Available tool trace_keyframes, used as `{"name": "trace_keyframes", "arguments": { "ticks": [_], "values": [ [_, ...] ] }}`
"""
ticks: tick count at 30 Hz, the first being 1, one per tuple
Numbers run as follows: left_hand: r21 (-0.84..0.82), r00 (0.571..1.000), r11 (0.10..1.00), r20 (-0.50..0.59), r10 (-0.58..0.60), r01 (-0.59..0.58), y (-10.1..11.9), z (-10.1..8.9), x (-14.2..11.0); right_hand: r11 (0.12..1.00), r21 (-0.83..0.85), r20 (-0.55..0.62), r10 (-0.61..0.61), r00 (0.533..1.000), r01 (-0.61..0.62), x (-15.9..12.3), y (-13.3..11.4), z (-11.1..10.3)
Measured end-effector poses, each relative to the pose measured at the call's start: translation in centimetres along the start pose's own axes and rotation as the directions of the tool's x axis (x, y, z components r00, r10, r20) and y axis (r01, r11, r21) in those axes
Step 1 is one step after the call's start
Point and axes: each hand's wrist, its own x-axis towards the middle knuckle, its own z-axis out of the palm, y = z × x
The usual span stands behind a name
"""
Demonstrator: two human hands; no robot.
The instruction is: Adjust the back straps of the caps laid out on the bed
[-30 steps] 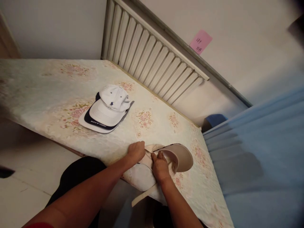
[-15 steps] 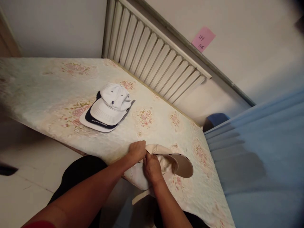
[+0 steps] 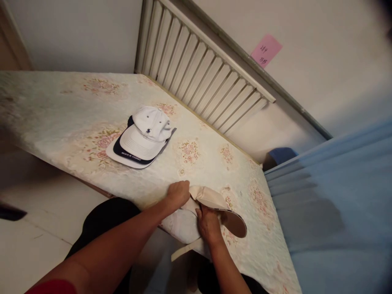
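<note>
Beige fabric fills the space between the person's two bare hands: a cap (image 3: 211, 198) lies at the near edge of a table spread with a floral cloth (image 3: 214, 163), its crown uppermost and its brim (image 3: 235, 223) slanting down to the right. Half a second earlier the brim sat higher and its underside faced the camera more fully, with part of the cap's inside on view; now the crown has rolled over towards the camera and covers most of that inside.

The left hand (image 3: 178, 194) has hardly moved. It grips the end of the cap away from the brim, its fingers curled together in a fist, though what the fingertips pinch cannot be seen. The right hand (image 3: 210, 224) was close against the left hand in the previous frame; it has since drawn away to the right and sits just under the crown's lower edge. Its thumb shows beside the cap, but the other fingers are mostly hidden, so whether they pinch or press cannot be told.

A pale strap (image 3: 185, 250) hangs over the table edge below the right hand, much as before. Well apart from the hands, up and to the left, the stacked white caps (image 3: 143, 134) rest on the cloth, unchanged in their arrangement. The pink note (image 3: 266, 51) on the wall and the blue curtain (image 3: 330, 204) appear only slightly shifted in view.
</note>
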Motion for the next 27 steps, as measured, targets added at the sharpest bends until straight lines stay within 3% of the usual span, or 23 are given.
{"name": "trace_keyframes", "arguments": {
  "ticks": [8,16,22,27],
  "values": [
    [-0.010,1.000,1.000,-0.011,0.013,-0.013,-0.1,0.4,-0.1,0.915,0.402,-0.017,-0.011,1.000,0.017,-3.8,-0.3,-1.1],
    [-0.004,1.000,1.000,-0.014,0.027,-0.027,-0.1,0.4,-0.2,0.832,0.549,-0.117,0.172,0.978,-0.080,-3.1,1.7,-4.1],
    [0.001,0.999,0.999,-0.015,0.037,-0.037,-0.1,0.5,-0.2,0.656,0.737,-0.048,0.289,0.956,-0.162,-2.7,1.9,-6.4],
    [0.004,0.998,0.999,-0.027,0.049,-0.049,-0.2,0.7,-0.3,0.643,0.735,0.002,0.312,0.950,-0.213,-3.8,1.8,-5.9]
  ]
}}
